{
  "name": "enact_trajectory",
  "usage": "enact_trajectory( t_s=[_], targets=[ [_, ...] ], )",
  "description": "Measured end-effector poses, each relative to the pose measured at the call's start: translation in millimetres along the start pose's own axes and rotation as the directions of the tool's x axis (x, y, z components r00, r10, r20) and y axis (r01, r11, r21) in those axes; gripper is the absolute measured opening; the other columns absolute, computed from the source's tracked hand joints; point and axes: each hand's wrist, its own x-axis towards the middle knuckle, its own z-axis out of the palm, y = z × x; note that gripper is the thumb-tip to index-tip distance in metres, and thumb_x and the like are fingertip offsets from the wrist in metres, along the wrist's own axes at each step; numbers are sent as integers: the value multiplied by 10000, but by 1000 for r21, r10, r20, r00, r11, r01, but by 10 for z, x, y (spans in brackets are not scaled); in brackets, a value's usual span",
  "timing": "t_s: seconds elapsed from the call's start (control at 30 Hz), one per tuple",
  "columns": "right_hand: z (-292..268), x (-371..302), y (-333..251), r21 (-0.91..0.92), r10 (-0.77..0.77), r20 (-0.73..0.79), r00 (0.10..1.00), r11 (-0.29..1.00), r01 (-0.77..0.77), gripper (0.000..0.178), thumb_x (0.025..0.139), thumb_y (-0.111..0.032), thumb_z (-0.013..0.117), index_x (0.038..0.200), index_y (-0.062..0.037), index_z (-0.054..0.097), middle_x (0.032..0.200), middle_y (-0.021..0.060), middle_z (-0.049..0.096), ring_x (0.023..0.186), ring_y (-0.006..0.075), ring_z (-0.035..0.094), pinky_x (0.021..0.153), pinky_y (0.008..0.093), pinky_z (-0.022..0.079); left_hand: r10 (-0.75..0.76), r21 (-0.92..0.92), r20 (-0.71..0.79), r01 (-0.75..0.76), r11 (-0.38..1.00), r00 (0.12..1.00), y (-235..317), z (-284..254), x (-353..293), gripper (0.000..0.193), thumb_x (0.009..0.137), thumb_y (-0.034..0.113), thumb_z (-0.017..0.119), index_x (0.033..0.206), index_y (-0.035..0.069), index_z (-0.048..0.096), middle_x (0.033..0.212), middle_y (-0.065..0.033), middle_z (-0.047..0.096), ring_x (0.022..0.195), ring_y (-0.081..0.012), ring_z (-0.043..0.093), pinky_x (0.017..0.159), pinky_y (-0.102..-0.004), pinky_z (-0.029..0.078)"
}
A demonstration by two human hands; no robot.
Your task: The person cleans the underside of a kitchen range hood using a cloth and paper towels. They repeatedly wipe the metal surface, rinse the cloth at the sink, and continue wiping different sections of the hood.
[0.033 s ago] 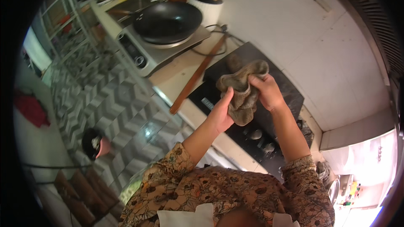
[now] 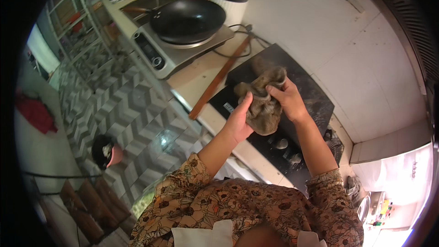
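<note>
Between my two hands hangs a crumpled brownish-grey cloth, held in the air over a black gas stove. My left hand grips its left side, thumb on top and fingers hidden behind the fabric. On its upper right side, my right hand pinches it between thumb and fingers. The cloth's folds sag down in the middle. Below it, two stove knobs show on the dusty black top.
Left of the stove, a black wok sits on an induction cooker. A wooden strip and a dark cable lie between them. Behind stands a white utensil holder. A bin is on the patterned floor.
The cloth's folds have shifted and its lower part looks fuller and rounder. Both hands still hold it. The whole view has moved slightly.
</note>
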Motion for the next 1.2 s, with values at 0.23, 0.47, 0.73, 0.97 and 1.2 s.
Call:
enact_trajectory(
  t_s=[0.23,0.47,0.73,0.97,1.2],
  targets=[
    [938,-33,163,-132,-35,42,999,990,41,435,796,16,541,1207,-70,429,1017,16,520,865,74,504,722,206,441,272,156,-95,-256,954,958,755,-610,-646,328,881,142,416,1167,-18,429,1130,-133,521,1021,-255,521,903,-396,412],
    [2255,622,216,-427,-290,350,891,797,427,314,759,-146,620,1057,-87,541,1043,101,541,906,223,564,750,309,470,485,202,-145,-454,868,862,2005,-832,-1126,339,893,205,420,1167,5,439,1140,-118,522,1043,-241,511,932,-379,385],
    [4200,1849,696,-450,-266,524,809,720,528,288,719,-270,630,915,-88,524,953,107,520,933,292,504,768,367,420,602,69,-176,-600,797,779,3793,-1278,-1835,433,931,325,275,1198,16,416,1212,-121,468,1123,-254,446,970,-397,341],
    [5333,2970,966,-137,-29,414,910,986,94,201,775,-217,597,850,-40,538,733,32,544,721,144,521,672,275,418,625,109,-395,-641,760,674,5024,-1549,-1976,419,916,280,287,1213,11,410,1243,-132,447,1137,-280,434,987,-423,324],
    [6081,3960,974,190,-90,278,956,981,37,176,797,-153,578,919,-32,543,864,15,559,789,92,509,709,238,414,621,75,-347,-640,765,702,6068,-1896,-1664,445,907,328,333,1208,13,424,1239,-142,450,1133,-295,436,974,-438,333]
  ],
)
